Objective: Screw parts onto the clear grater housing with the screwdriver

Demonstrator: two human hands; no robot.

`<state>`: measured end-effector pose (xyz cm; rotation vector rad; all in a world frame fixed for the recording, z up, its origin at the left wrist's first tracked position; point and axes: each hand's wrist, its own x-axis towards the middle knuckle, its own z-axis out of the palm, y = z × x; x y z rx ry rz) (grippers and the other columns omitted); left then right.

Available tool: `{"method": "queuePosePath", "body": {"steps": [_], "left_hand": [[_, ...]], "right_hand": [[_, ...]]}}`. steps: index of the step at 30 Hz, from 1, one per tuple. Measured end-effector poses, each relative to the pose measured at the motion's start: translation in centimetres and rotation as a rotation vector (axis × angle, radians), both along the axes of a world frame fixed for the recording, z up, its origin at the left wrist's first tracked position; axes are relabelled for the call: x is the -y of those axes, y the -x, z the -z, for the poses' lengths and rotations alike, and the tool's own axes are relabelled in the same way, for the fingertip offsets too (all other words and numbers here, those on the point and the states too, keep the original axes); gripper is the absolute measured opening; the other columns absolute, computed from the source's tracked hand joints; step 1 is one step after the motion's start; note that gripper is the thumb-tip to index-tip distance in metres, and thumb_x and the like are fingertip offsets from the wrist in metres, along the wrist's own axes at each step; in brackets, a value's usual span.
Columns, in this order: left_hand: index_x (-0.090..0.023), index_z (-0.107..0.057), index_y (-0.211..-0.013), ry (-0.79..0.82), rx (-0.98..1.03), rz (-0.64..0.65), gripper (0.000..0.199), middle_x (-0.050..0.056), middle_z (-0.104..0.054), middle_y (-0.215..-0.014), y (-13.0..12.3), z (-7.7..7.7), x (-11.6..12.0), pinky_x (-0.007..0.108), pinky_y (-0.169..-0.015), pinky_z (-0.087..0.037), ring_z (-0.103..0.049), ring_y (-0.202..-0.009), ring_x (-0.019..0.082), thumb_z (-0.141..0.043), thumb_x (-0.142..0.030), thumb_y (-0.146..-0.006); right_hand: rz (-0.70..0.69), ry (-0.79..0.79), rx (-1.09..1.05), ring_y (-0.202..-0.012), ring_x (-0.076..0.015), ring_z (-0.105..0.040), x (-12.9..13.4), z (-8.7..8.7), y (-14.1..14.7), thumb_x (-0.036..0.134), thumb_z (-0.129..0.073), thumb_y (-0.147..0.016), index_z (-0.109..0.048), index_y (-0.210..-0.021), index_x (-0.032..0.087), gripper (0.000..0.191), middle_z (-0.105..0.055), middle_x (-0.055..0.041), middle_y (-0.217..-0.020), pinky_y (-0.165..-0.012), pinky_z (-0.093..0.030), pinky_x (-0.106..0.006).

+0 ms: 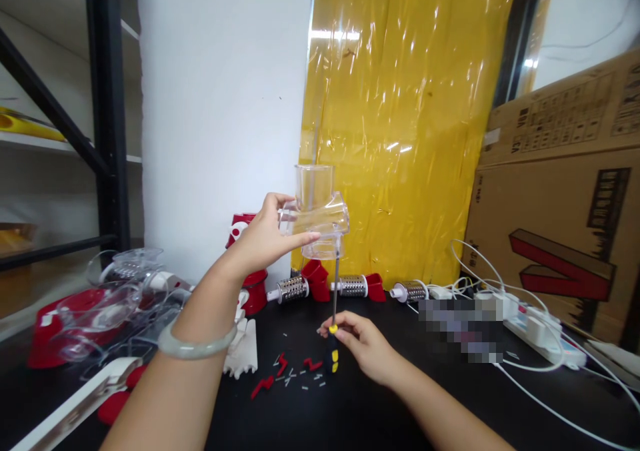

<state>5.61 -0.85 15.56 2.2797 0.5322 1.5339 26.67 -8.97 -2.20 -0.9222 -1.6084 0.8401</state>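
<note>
Raised above the table, a clear plastic grater housing [315,201] is gripped at its left side by my left hand [280,231], thumb along its lower edge. Below it my right hand [357,337] pinches a screwdriver [336,291] near the top of its black and yellow handle. The shaft points straight up, and its tip meets the underside of the housing at the right; the exact contact is too small to make out. Beneath lie small red plastic parts [283,364] and several small metal pins [306,387].
Drum graters [293,289] and red pieces [315,277] line the back. At left are clear plastic parts [120,304], a red base [75,337] and a white part [243,347]. A power strip [545,337] with white cables lies right, beside a cardboard box [555,217].
</note>
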Motion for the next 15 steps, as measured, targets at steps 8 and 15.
{"method": "queuePosePath", "body": {"steps": [8, 15], "left_hand": [[-0.023, -0.049, -0.110, -0.059, 0.215, -0.268, 0.070, 0.007, -0.062, -0.111, 1.0, -0.6, -1.1, 0.040, -0.080, -0.054, -0.065, -0.091, 0.024, -0.086, -0.047, -0.056], [-0.022, -0.053, -0.110, 0.013, 0.107, -0.310, 0.072, 0.008, -0.064, -0.110, 0.3, 0.4, -2.2, 0.039, -0.075, -0.053, -0.064, -0.087, 0.024, -0.088, -0.048, -0.052]], "right_hand": [[0.011, -0.005, 0.005, -0.102, -0.0231, -0.068, 0.0, 0.0, -0.1, 0.060, -0.062, -0.084, -0.065, -0.099, 0.021, 0.042, -0.074, -0.0086, -0.102, -0.097, -0.048, -0.042], [0.040, -0.006, 0.031, -0.101, -0.0234, -0.068, 0.0, -0.1, -0.2, 0.056, -0.062, -0.086, -0.064, -0.098, 0.020, 0.038, -0.073, -0.0091, -0.101, -0.096, -0.048, -0.042]]}}
